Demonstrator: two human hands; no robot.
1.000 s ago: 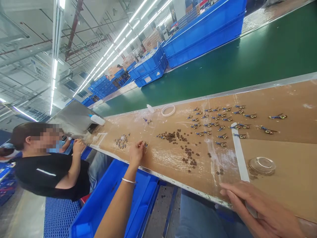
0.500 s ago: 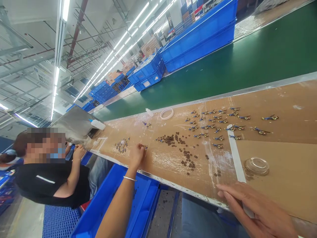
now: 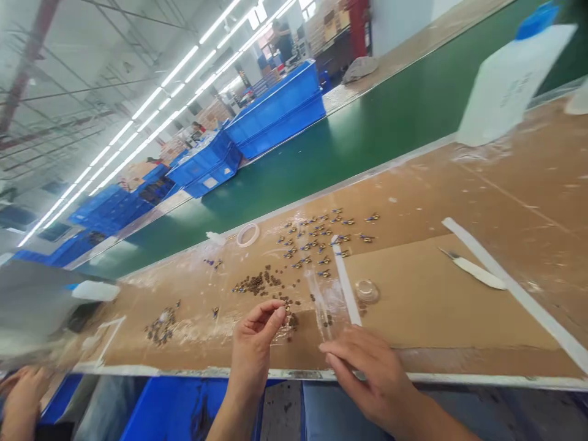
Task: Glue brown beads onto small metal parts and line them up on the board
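My left hand (image 3: 260,337) is raised over the front of the table, thumb and forefinger pinched at a tiny gold-coloured piece, apparently a small figurine, mostly hidden by the fingertips. Just beyond it lie loose brown round discs (image 3: 257,283). My right hand (image 3: 367,373) hovers at the table's front edge, thumb and forefinger apart, with nothing seen between them. Rows of small blue-and-gold figurines (image 3: 316,231) lie farther back. A heap of similar figurines (image 3: 162,324) is at the left, and a single figurine (image 3: 215,312) lies between heap and discs.
A clear round dish (image 3: 367,291) sits right of the discs. A white-handled pointed tool (image 3: 478,272) lies on cardboard, and a large white bottle (image 3: 503,92) stands behind. Near the back are a tape ring (image 3: 248,235) and a green conveyor (image 3: 285,177). A co-worker's hand (image 3: 25,386) is far left.
The view has turned right, bringing the white bottle and pointed tool into sight. My left hand has come from beside the figurine heap to the discs, close to my right hand.
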